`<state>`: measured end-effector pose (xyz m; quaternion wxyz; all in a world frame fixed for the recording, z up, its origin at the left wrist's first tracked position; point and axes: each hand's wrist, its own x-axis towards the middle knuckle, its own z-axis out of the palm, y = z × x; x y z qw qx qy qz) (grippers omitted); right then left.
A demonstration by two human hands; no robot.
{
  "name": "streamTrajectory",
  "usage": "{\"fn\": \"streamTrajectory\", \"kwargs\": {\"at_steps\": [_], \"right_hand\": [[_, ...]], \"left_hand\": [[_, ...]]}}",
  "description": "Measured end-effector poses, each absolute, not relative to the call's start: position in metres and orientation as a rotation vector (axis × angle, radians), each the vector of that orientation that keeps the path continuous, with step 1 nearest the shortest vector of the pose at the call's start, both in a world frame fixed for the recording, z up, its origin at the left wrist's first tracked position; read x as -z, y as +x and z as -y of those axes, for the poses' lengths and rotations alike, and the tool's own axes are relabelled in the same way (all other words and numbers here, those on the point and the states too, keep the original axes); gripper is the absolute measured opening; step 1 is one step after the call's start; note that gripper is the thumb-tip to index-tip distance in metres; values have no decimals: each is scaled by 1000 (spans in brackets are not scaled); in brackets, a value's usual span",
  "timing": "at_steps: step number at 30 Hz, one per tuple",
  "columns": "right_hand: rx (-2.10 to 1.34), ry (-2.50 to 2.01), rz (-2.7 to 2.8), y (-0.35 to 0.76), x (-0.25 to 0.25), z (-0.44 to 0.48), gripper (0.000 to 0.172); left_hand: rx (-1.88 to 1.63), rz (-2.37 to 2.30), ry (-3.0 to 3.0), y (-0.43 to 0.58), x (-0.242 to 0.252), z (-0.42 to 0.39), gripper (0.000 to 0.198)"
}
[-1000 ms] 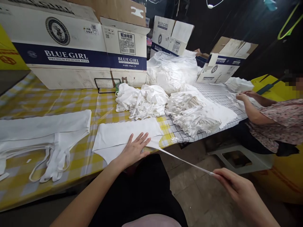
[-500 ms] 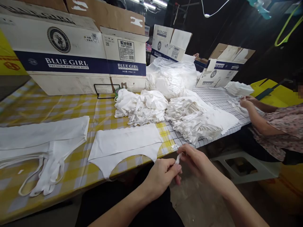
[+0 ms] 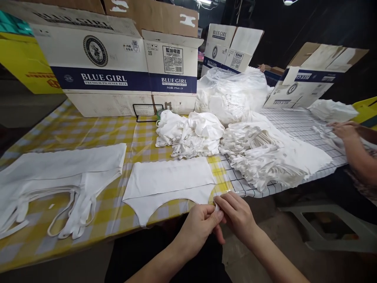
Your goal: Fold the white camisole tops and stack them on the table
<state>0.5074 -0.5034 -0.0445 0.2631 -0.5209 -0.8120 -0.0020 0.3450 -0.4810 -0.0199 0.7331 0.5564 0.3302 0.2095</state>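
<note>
Left hand (image 3: pixel 198 226) and right hand (image 3: pixel 239 217) meet at the near edge of the tabletop (image 3: pixel 108 133), fingers of both closed on a white strap (image 3: pixel 217 207), mostly hidden. White garment (image 3: pixel 169 182) lies flat just left of and beyond the hands; cannot tell whether the strap joins it. Stack (image 3: pixel 73 167) of white garments farther left. Small pile (image 3: pixel 197 133) beyond the garment; larger pile (image 3: pixel 273 157) to its right. Co-worker's hands (image 3: pixel 346 130) at far right, by white cloth.
</note>
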Motion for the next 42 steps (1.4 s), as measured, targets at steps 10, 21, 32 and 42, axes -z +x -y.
{"fn": "streamTrajectory", "kwargs": {"at_steps": [10,21,32,42], "right_hand": [[-1183,-1478,1233,488,49,463,20],[-1498,-1489,980,479,69,432,29],[-1388,-1596,1185,464,68,408,34],[-1310,-1714,1347,459,75,398,29]], "left_hand": [[-544,-1194,2484,291,61,392,18],[-433,-1020,2782,295,80,378,18],[-542,-1112,2320,299,84,366,14],[-552,-1135,2262,300,89,363,16]]}}
